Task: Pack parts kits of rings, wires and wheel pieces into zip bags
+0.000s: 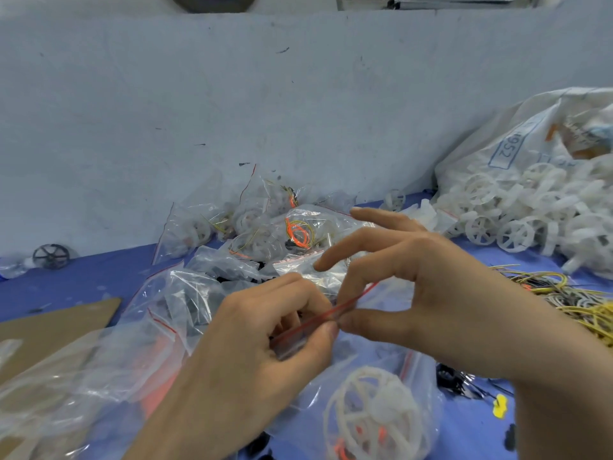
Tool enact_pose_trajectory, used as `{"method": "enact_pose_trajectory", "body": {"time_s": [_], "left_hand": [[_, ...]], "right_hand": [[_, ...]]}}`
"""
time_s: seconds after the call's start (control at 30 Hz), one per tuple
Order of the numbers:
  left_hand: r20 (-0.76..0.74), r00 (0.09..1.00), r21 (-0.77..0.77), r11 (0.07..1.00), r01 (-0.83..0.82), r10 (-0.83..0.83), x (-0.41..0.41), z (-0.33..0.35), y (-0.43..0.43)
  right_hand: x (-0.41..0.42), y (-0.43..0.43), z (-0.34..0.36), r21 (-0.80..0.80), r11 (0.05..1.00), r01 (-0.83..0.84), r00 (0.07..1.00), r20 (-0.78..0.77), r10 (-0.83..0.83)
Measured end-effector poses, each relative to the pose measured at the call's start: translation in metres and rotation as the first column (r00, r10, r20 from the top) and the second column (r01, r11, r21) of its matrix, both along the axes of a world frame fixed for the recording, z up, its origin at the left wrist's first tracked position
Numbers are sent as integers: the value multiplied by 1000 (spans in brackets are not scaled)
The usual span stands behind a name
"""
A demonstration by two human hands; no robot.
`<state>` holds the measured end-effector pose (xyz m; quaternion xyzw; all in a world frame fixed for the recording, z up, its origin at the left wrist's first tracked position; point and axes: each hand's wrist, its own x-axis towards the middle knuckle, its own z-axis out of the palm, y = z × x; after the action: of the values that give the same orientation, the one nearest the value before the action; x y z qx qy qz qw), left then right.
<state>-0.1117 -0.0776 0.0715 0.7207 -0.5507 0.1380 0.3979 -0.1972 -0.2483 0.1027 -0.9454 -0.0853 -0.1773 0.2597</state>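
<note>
As the zip bag (335, 376) looks ready for sealing: left hand (265, 333) and right hand (414, 293) each pinch its red zip strip (318, 318).
Wheel (371, 410): inside, at 6 o'clock.
Advice: press evenly along the strip toward 2 o'clock.

Both hands (331, 313) pinch zip bag (368, 386) red seal, wheel (371, 416) inside

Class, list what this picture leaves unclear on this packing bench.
1. Head view: how far the clear zip bag's red strip is sealed; left hand and right hand cover parts.
2. Head view: what lies beside the white spoked plastic wheel; blurred, cropped at bottom.
3. Head view: large white printed sack; cut by right edge.
</note>
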Motion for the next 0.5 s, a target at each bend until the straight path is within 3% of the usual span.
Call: {"method": "enact_pose_trajectory", "body": {"time_s": [0.2, 0.37, 0.5], "left_hand": [[68, 997, 5, 999, -36, 35, 0, 1, 1], [76, 994, 8, 996, -84, 83, 3, -1, 2], [87, 994, 26, 997, -68, 65, 2, -4, -6]], "right_hand": [[7, 1, -5, -12, 1000, 5, 1000, 22, -4], [1, -14, -5, 198, 978, 68, 996, 45, -78], [2, -13, -6, 115, 993, 22, 1000, 11, -24]]}}
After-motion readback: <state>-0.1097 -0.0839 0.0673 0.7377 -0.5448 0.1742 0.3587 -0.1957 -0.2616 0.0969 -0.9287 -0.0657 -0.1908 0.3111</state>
